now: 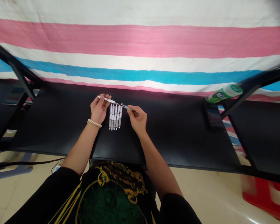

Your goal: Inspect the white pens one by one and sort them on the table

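My left hand (99, 109) is closed around the white upper barrel (109, 100) of a pen. In my right hand (137, 118), pinched between fingertips, is the grey lower part (125, 106) of the pen. A thin refill (117, 103) shows between the two parts, which are apart but in line, held at a slant above the table. Just below lie several white-and-grey pens (115, 117) side by side in a row, tips toward me. The upper end of the row is partly covered by the held pen.
The black table (172, 133) has a green-and-white canister (224, 93) at its right back, beside a dark flat object (213, 116). Black metal frames (21, 77) stand at both sides. A striped cloth (140, 40) hangs behind. A red stool (266, 197) is at lower right.
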Action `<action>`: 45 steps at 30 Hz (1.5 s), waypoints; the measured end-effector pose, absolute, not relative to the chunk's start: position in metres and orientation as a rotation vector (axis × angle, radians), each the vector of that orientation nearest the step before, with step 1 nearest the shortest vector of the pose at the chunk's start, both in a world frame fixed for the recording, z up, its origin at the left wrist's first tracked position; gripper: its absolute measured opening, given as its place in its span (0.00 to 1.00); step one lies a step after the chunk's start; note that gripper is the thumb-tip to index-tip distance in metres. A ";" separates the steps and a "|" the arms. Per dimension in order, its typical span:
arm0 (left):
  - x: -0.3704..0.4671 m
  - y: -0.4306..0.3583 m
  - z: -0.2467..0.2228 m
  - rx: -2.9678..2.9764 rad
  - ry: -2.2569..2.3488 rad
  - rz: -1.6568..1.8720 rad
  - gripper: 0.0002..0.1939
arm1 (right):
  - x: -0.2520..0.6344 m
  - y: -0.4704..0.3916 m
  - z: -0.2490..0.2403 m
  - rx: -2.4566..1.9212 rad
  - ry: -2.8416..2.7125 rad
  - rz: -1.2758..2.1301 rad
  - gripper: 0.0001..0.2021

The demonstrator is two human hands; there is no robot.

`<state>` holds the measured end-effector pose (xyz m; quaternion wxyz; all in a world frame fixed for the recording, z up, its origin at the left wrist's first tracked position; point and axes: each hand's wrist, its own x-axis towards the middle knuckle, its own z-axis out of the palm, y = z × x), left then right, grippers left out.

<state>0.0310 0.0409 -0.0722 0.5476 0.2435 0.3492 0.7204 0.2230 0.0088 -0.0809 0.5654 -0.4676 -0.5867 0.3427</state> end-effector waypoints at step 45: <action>0.046 0.032 -0.072 0.655 0.833 1.620 0.14 | 0.220 -0.002 -0.075 -1.182 -1.491 1.046 0.19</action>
